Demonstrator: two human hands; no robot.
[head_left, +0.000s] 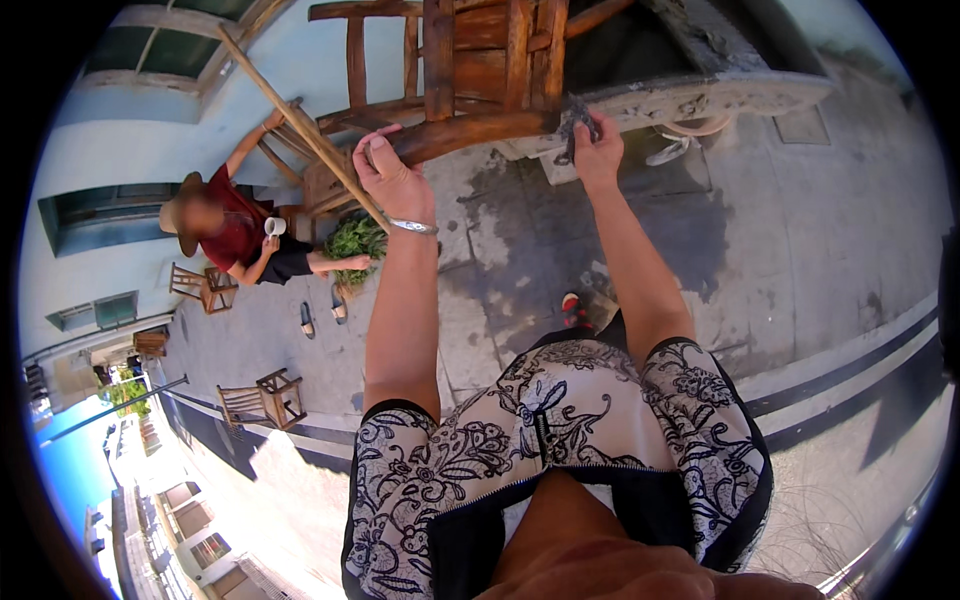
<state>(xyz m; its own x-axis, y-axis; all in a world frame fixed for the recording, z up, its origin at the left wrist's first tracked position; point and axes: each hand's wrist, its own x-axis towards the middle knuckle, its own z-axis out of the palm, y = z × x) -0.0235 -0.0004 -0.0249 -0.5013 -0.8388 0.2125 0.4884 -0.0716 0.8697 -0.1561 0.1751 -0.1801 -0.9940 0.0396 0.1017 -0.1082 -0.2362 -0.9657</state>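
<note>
A brown wooden chair (480,135) with a curved rail and slatted frame, its surface glossy, fills the upper middle. My left hand (392,178) is closed around the left end of that rail, with the thumb on top. At the rail's right end, my right hand (598,150) pinches a crumpled dark grey wad (574,126), which may be a rag or scrubbing pad. The wad lies against the wood or just beside it; I cannot tell which.
At the left a person in a hat (225,220) holds a white cup (275,227) and a wooden chair near a long pole (290,115). Green leaves (357,237), sandals (307,320) and a small chair (262,398) are on the ground. A stone ledge (700,100) stands right, above wet paving (640,235).
</note>
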